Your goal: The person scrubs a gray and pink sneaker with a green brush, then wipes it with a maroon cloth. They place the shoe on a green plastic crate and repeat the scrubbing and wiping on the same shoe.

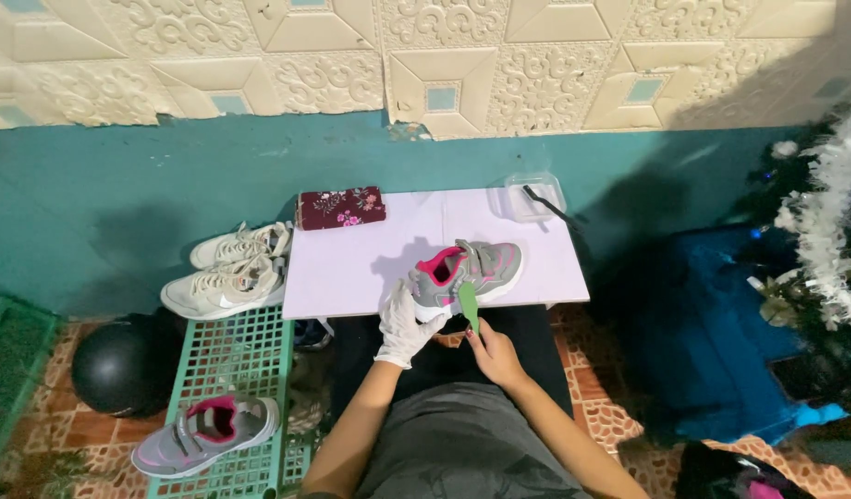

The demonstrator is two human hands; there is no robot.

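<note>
- The teal wall [166,194] fills the background, with cream embossed panels above it, and a blue bag [712,342] sits on the tiled floor to the right beside white tinsel.
- A small lilac counter [351,268] stands against the wall in front of the seated person.
- A green plastic crate [231,370] sits to the left of the person's knees, and a black helmet [120,365] rests just beside it on the floor.
- Two white sneakers [226,273] lie on the floor at the counter's left edge, looking untouched.
- On the crate lies a grey-and-pink shoe [206,432], the apparent mate of the one being handled; I cannot tell whether it is clean.
- The grey shoe with pink lining [467,273] stands on the counter's near edge, toe toward the person.
- A dark floral pouch [340,207] lies at the back left of the counter, and a clear plastic tub [534,198] with a dark-handled tool in it at the back right.
- The left hand [405,323], in a white glove, is closed around the shoe's toe and steadies it.
- The right hand [493,351], bare, grips a green brush [469,305] pressed to the shoe's front side.
- My guess: cleaning is in hand on this one shoe, with the others seemingly left.
</note>
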